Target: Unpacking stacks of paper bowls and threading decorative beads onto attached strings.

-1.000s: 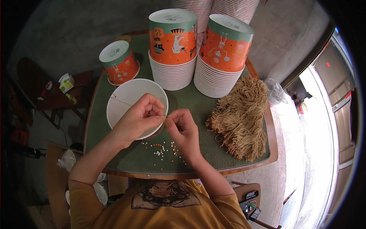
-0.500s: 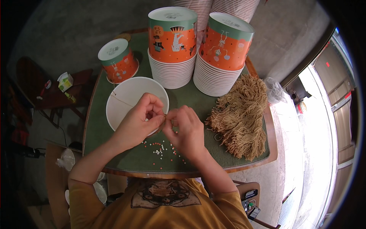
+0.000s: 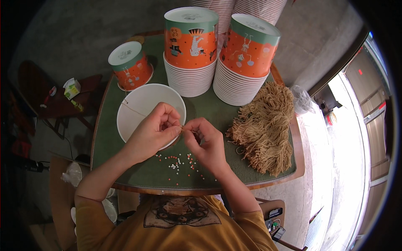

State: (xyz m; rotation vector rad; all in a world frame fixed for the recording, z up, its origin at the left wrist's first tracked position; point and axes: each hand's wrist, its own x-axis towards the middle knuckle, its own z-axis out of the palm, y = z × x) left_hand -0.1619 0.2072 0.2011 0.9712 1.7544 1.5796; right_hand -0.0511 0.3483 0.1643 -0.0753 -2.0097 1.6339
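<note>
A white-lined paper bucket [image 3: 133, 100] lies tipped with its mouth toward me. From a hole near its rim a thin tan cord [image 3: 135, 111] crosses the mouth to my hands. My left hand [image 3: 153, 131], over the bucket's near right rim, pinches the cord between thumb and fingers. Close beside it, my right hand [image 3: 207, 144] also has thumb and finger pinched, with the cord's end at the tips. Whether a bead is between them is too small to tell. Scattered small white and orange beads [image 3: 176, 162] lie on the table below my hands.
Two tall stacks of upside-down orange-and-green paper buckets [image 3: 190, 46] [image 3: 247, 54] stand at the back. A single upturned bucket [image 3: 130, 67] sits back left. A bundle of tan cords [image 3: 266, 129] covers the right of the green tabletop [image 3: 104, 154]. A plastic bag [image 3: 301, 99] lies behind it.
My right hand has turned and opened out slightly, its fingertips still meeting close to my left hand's. The left hand has stayed almost in place.
</note>
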